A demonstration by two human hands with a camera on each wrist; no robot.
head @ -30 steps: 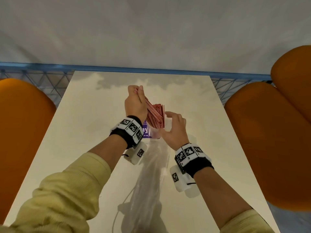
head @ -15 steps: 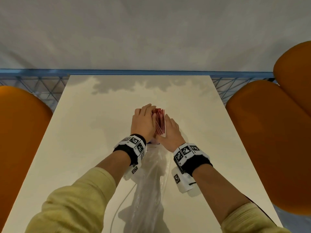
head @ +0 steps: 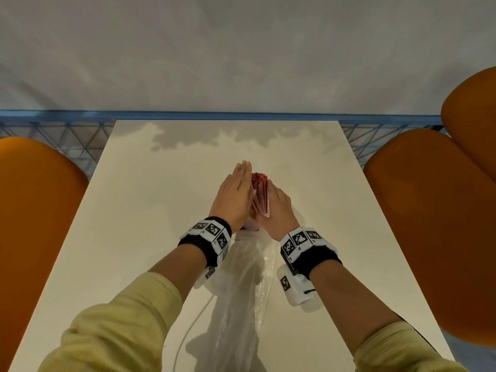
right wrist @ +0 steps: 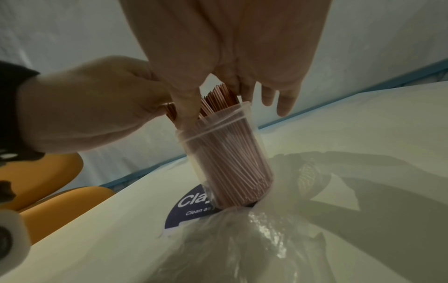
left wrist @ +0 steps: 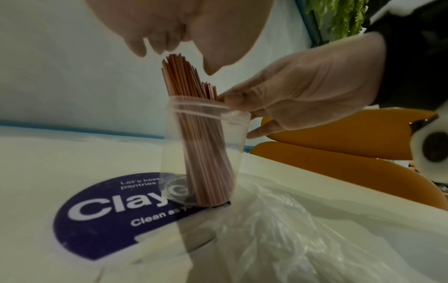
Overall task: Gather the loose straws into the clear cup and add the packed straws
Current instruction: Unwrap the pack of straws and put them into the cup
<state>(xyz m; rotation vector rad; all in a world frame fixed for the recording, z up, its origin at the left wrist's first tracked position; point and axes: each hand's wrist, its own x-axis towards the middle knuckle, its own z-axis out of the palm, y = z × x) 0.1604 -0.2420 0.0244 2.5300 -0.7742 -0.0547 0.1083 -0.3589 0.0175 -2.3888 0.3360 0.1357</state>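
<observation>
A glossy cream counter (head: pixel 150 210) stands between orange chairs (head: pixel 429 224). On it the clear cup (left wrist: pixel 206 153) holds red straws (head: pixel 259 191), beside a plastic bag (head: pixel 241 304). The left hand (head: pixel 233 194) and right hand (head: pixel 277 208) press the bundle with straight fingers.

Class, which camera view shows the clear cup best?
The left wrist view: the clear cup stands unobstructed from rim to base, straws inside. The right wrist view shows it too, with fingers over its rim. In the head view, hands hide nearly all of it.
</observation>
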